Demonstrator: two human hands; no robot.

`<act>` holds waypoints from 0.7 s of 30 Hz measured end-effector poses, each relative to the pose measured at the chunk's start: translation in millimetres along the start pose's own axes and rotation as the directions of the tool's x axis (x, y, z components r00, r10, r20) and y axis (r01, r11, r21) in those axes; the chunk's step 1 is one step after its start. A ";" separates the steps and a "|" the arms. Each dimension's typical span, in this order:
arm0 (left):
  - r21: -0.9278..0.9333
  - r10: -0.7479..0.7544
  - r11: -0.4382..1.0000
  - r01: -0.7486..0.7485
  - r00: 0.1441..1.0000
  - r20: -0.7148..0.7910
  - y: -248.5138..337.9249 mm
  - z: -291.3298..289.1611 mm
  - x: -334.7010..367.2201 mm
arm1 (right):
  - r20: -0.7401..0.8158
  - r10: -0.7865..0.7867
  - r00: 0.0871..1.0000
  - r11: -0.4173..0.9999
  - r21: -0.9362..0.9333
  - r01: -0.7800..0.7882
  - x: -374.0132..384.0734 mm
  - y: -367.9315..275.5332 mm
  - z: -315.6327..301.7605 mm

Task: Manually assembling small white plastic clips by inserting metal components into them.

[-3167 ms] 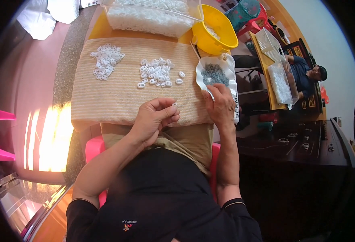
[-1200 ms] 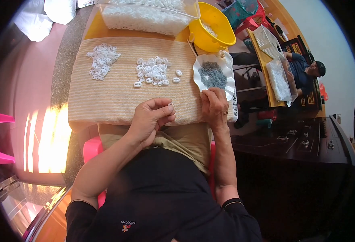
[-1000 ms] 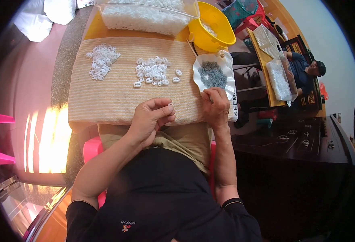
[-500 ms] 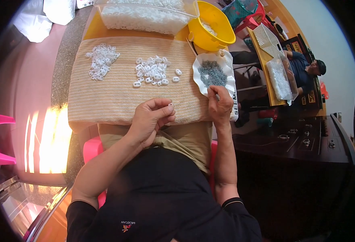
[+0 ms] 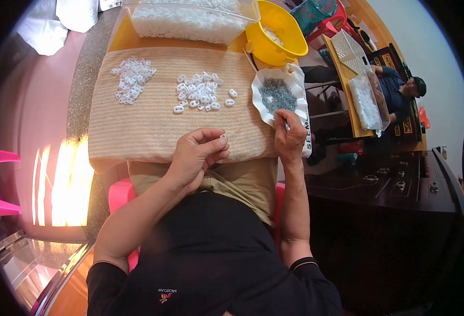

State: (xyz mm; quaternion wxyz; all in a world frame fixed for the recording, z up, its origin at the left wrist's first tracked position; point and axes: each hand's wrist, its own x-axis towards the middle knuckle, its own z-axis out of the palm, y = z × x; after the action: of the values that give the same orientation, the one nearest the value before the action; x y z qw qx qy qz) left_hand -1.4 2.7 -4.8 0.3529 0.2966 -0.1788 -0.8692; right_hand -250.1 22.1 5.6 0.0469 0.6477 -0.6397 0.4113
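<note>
My left hand [image 5: 200, 155] is closed above the near edge of the towel, pinching a small white plastic piece [image 5: 224, 136] between thumb and fingertips. At the near rim of a white wavy-edged dish [image 5: 259, 108], my right hand [image 5: 290, 137] has its thumb and fingers pressed together. Whatever they hold is too small to make out. Many tiny grey metal-looking pieces [image 5: 277, 94] fill the dish. On the towel lie a middle pile of white two-holed oval plastic pieces [image 5: 197, 90] and a left pile of similar white pieces [image 5: 133, 79]. Two loose white pieces [image 5: 231, 98] lie between the middle pile and the dish.
A striped beige towel [image 5: 158, 129] covers the table. Behind it stand a clear bin [image 5: 189, 29] full of white pieces and a yellow tub [image 5: 279, 50]. A person [image 5: 392, 89] sits at another table to the right. A pink stool [image 5: 0, 179] stands at left.
My right hand has shifted slightly to the right at the dish's rim, fingers still pinched. My left hand stays in place with the white plastic piece.
</note>
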 end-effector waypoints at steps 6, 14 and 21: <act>-0.003 -0.003 1.000 0.003 1.000 0.001 -0.2 0.2 0.1 | 0.011 0.002 1.000 0.999 -0.048 -0.001 0.9 0.8 -1.4; -0.011 0.008 1.000 -0.008 1.000 -0.011 -1.7 1.2 0.3 | 0.028 0.042 0.999 0.998 -0.057 -0.041 1.5 1.8 -2.9; 0.073 0.013 0.997 -0.016 0.999 0.035 -3.2 2.3 -1.7 | -0.017 0.002 1.000 0.994 0.109 0.000 1.0 -8.6 -2.5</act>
State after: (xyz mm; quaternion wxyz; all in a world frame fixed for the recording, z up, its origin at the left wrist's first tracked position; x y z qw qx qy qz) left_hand -3.5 6.4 -4.0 0.3450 0.2932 -0.2186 -0.8644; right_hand -244.0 24.3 11.8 0.0167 0.6454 -0.6161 0.4512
